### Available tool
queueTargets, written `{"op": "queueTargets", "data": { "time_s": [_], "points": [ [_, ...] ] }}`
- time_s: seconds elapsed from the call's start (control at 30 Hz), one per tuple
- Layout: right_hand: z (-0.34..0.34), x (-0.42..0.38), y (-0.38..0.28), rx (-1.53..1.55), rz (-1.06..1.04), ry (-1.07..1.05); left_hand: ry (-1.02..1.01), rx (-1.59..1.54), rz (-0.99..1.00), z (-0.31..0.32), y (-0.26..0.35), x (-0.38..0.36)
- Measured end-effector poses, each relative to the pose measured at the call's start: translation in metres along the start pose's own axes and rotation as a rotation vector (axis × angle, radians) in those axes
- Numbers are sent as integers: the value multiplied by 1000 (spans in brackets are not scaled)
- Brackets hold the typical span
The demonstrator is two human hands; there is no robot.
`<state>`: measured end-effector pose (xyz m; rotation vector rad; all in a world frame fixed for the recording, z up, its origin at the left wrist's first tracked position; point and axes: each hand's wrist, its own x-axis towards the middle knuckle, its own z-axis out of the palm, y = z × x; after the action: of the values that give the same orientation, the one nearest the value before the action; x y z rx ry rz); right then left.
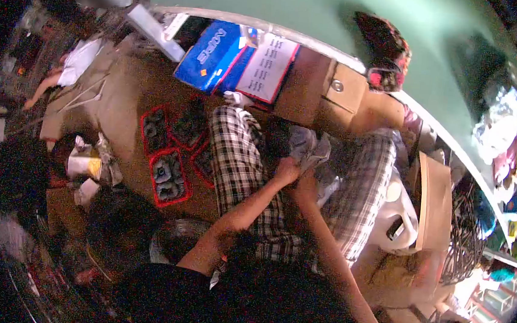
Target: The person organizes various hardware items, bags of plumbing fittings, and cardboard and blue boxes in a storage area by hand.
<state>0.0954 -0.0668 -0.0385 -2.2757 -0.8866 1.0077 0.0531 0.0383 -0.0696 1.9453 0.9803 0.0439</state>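
Between the checked trouser legs (240,166), a crumpled greyish piece (309,146), cloth or plastic, rises from my hands. My left hand (287,171) is closed around its lower end. Right beside it, my right hand (305,188) is closed too, its fingers mostly hidden, at the base of the same piece. To the left on the brown floor sit several red-rimmed trays (172,178) with dark grey lumpy items inside.
Ahead stand a blue printed box (211,54) and a brown cardboard box (344,88), below a green tabletop (307,7). A white plastic jug (397,218) and a cardboard panel (431,202) are at right. A metal bowl (170,239) lies left; another person's arm (42,88) shows far left.
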Motion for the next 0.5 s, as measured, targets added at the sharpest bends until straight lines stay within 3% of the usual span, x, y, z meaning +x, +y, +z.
{"op": "queueTargets", "data": {
  "time_s": [0.03,0.07,0.13,0.2,0.23,0.27,0.37,0.4,0.47,0.5],
  "points": [
    [11,-8,-3,39,3,36,-43,50,-69,-4,2,-4],
    [20,-13,-7,76,2,82,-44,80,100,-9,6,-5],
    [24,-8,-18,151,-12,217,122,198,147,31,-49,11],
    [26,1,-15,212,-15,362,-19,172,53,5,-17,-1],
    [30,4,-8,223,-16,401,79,211,153,0,-9,-10],
    [32,7,-2,233,-12,431,-90,338,117,2,-21,-2],
    [34,20,20,237,-24,402,-7,115,202,39,-73,26],
    [33,25,28,233,-39,385,33,197,247,51,-105,35],
    [31,36,39,223,-82,350,41,235,280,47,-99,41],
    [32,43,45,213,-115,340,-16,189,251,28,-61,32]
  ]
}}
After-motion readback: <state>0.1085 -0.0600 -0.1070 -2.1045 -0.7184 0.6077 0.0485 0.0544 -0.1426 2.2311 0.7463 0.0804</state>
